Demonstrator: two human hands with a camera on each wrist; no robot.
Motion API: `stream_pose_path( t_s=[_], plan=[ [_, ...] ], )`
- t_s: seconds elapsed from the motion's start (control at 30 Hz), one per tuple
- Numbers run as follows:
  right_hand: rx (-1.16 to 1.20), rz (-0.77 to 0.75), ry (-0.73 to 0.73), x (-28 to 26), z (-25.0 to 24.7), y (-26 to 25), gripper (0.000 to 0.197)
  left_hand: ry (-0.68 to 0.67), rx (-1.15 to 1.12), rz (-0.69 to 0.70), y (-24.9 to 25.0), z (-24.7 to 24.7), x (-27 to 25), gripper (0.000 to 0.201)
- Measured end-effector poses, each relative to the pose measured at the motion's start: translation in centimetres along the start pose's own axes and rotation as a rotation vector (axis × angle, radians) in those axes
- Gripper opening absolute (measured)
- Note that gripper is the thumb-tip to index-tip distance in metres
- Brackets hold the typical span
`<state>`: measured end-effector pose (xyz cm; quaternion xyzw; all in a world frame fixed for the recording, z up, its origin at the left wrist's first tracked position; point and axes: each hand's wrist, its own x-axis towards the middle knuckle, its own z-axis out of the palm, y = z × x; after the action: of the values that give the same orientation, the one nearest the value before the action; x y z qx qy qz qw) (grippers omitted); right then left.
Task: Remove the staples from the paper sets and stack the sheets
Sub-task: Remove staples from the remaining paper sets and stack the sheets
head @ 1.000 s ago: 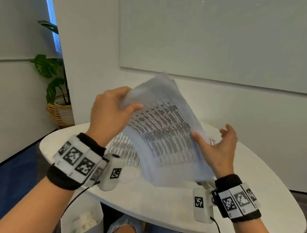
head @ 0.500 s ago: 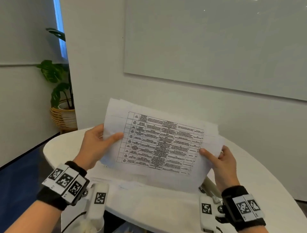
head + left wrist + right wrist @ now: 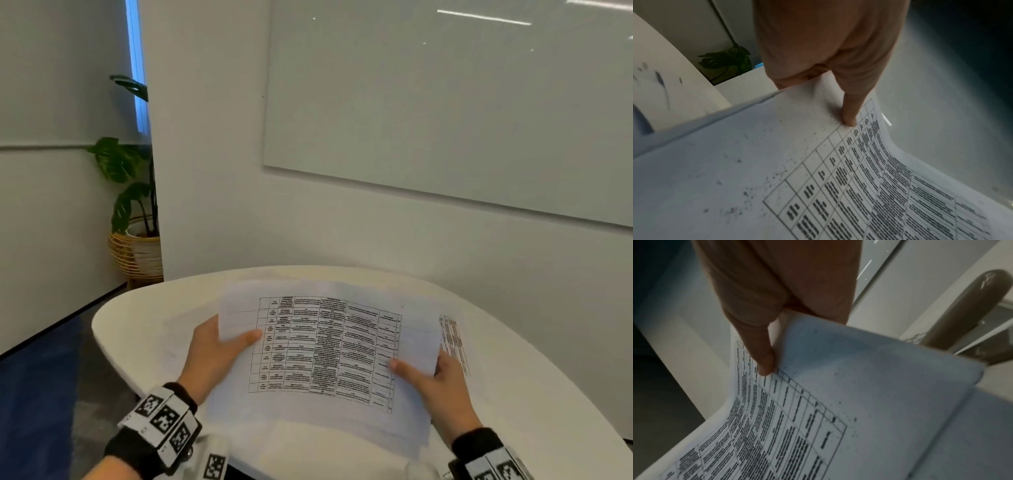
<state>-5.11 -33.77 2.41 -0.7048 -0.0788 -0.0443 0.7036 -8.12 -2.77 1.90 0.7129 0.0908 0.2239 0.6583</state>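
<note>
With both hands pinching the paper bundle (image 3: 329,349) at its side edges, thumbs on the printed table and fingers beneath, the left hand (image 3: 212,353) and right hand (image 3: 442,387) hold it low over the white table (image 3: 144,329). To stack it well, I judge the bundle should be squared, lowered flat and released evenly; another printed sheet (image 3: 454,339) lies just beyond its right edge.

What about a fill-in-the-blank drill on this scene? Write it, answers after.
1. The paper stack is held by ___ hands.
2. Its top sheet shows a printed ___.
3. The left hand presses its ___ on top of the sheet.
4. Another printed sheet lies on the ___, beside the right hand.

Answers: both; table; thumb; table
</note>
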Motion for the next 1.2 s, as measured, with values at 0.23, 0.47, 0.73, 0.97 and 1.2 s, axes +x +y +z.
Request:
stream_pose_path(
  t_s=[0.23,0.47,0.73,0.97,1.2],
  plan=[
    [0.072,-0.023,0.011,0.2,-0.4,-1.9,0.051,-0.029,0.049,0.274,2.2,-0.7,-0.1,0.07],
    [0.017,0.044,-0.031,-0.8,0.2,-0.2,0.061,-0.131,0.378,0.481,0.5,-1.5,-1.2,0.072],
    [-0.043,0.022,0.013,-1.0,1.0,-0.9,0.024,0.108,0.661,0.554,1.9,-0.9,-0.4,0.066],
    [-0.286,-0.382,-0.044,-2.0,2.7,-4.5,0.027,-0.178,1.039,0.832,6.2,3.3,-1.7,0.089],
    [-0.423,-0.576,0.331,-1.7,2.7,-5.9,0.06,-0.076,0.646,0.769,8.0,5.1,-2.7,0.002]
  ],
)
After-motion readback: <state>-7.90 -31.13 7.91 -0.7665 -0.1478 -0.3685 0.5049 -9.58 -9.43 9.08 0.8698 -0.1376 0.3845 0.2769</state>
